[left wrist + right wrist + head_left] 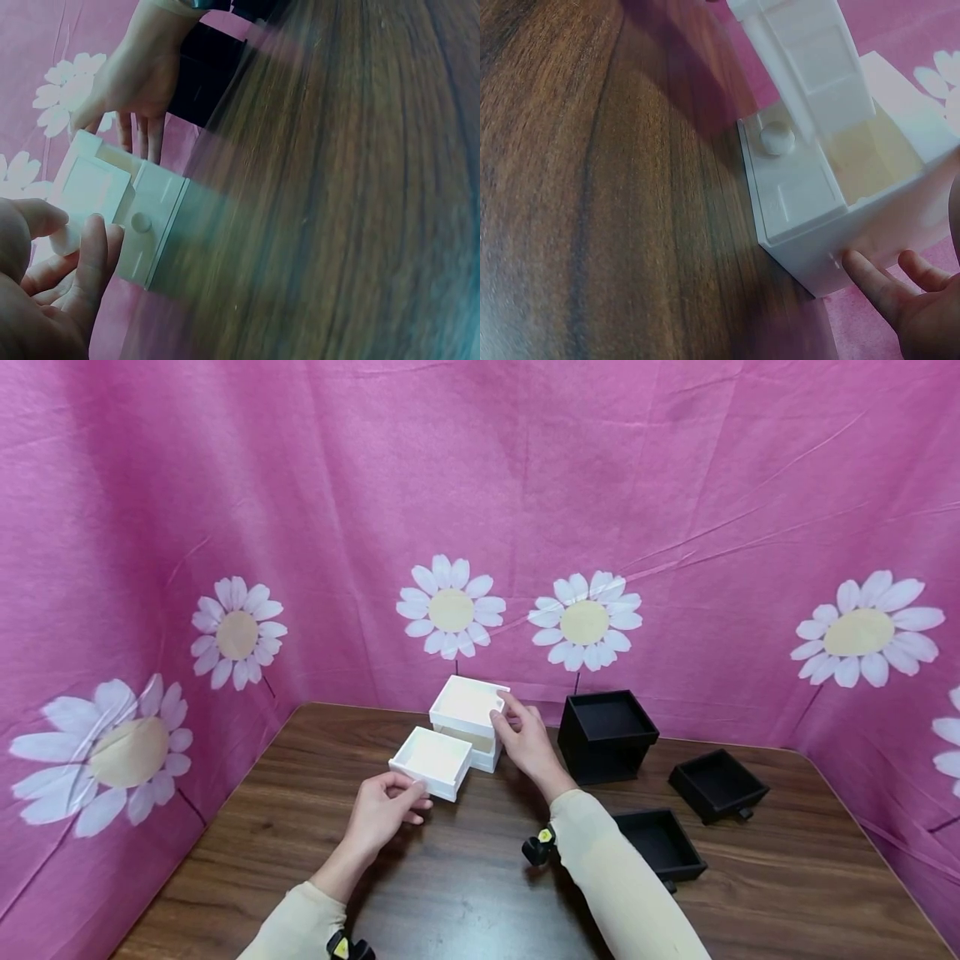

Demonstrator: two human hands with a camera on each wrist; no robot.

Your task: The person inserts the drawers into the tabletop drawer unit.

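Thumb and fingers of my left hand [386, 810] pinch a white drawer [431, 758] by its front, at the round knob [66, 238] in the left wrist view. The drawer is held raised and tilted before a small white cabinet [468, 706]. An upper slot [870, 154] in the cabinet gapes, with the drawer's rear end overlapping it in the right wrist view. Below it a lower drawer front [795, 176] with a round knob is in place. My right hand [528, 743] rests against the cabinet's right side, its fingers extended along the wall.
A black cabinet [600, 756] stands right of the white one. Two black drawers lie apart on the wooden table [465, 893]: one drawer [718, 783] farther right, another drawer [660, 842] partly behind my right sleeve. A pink flowered cloth [360, 527] hangs behind.
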